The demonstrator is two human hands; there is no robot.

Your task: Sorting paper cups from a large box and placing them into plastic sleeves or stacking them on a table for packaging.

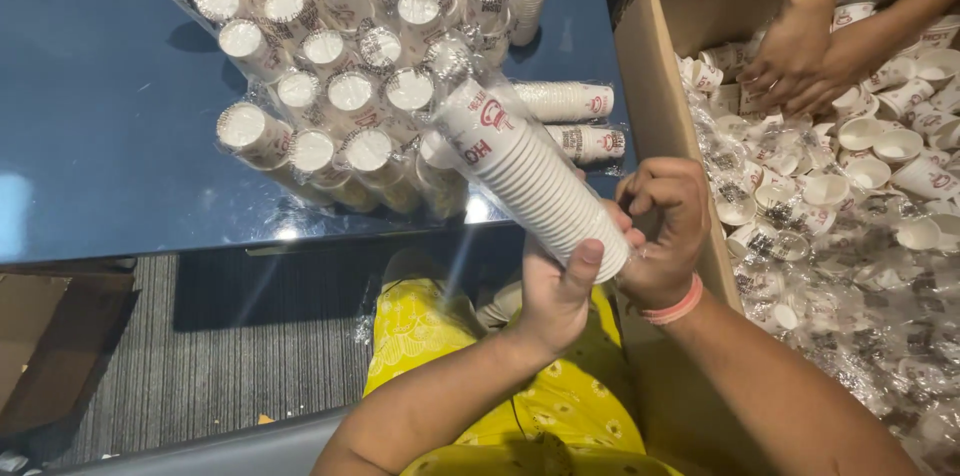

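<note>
White paper cup stack (pixel 535 176), plastic-sleeved, clamped in left hand (pixel 556 288) w/ thumb up near its lower end; right hand (pixel 665 226) curled shut at that end, touching it. Stack tilts up-left over edge of blue table (pixel 100 116). More sleeved stacks (pixel 340 66) lie behind. Cardboard box (pixel 660 56) at right holds loose cups (pixel 860 166); another person's hands (pixel 810 56) inside.

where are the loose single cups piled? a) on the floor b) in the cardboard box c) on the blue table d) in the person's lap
b: the loose cups lie scattered in the cardboard box, while the blue table holds only wrapped stacks.
</note>
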